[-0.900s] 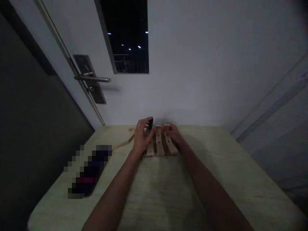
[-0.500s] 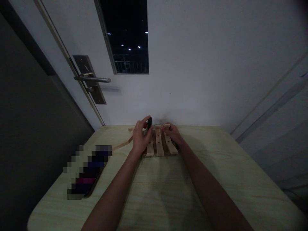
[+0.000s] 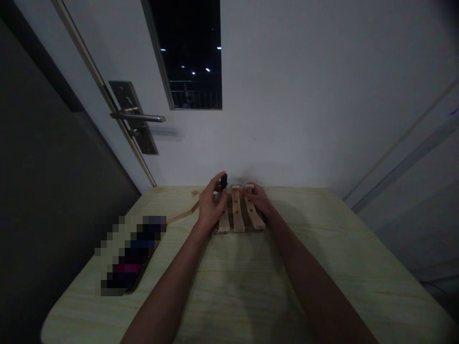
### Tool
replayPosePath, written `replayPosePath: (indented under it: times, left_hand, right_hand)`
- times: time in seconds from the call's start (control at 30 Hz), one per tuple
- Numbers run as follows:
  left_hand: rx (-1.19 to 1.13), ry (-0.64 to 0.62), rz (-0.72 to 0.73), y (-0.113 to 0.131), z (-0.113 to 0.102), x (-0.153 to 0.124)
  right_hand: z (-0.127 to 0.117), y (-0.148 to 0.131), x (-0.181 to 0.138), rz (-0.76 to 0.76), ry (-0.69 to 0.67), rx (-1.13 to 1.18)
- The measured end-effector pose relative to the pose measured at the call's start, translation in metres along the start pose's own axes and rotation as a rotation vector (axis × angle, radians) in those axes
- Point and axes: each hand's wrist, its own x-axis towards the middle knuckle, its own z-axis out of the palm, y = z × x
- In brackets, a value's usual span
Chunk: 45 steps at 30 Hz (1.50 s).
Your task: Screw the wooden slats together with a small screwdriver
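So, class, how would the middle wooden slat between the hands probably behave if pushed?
The middle wooden slat is probably stiff, since its wood keeps a bar shape. It seems unlikely to roll, with its broad face upward. It may be fairly light, as it looks slim.

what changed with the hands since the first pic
The left hand has shifted very slightly left, its thumb a little farther from the middle wooden strip; it still holds the black piece. The right hand and right wooden strip look unchanged.
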Motion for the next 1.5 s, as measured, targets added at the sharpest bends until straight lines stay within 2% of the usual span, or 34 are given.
replayPosePath:
  times: [0.2,0.47,0.73,0.97,1.1,1.5]
  left_hand:
    - [-0.040,-0.027,-0.011,-0.0011,0.0018,-0.0002]
    - [0.060,0.098,0.040,-0.0049,0.0025,0.0025]
    - [0.061,0.069,0.024,-0.0038,0.0013,0.0011]
    - [-0.067,0.045,-0.075,-0.0060,0.0039,-0.0018]
    - [-0.086,-0.009,-0.050,-0.0040,0.0037,-0.0015]
    - [-0.072,-0.024,0.014,-0.0028,0.0032,-0.0015]
  right_hand:
    - [0.0014,-0.0033,-0.0005,0.004,0.019,-0.015]
    - [0.0012,-0.0034,-0.0006,0.001,0.006,-0.031]
    - [0.0002,-0.0020,-0.0005,-0.002,0.012,-0.045]
    - [0.0005,-0.0030,-0.0008,0.005,0.011,-0.049]
    - [0.0010,-0.0037,-0.0008,0.006,0.008,-0.040]
    - [0.0017,-0.0043,-0.0009,0.014,0.007,-0.021]
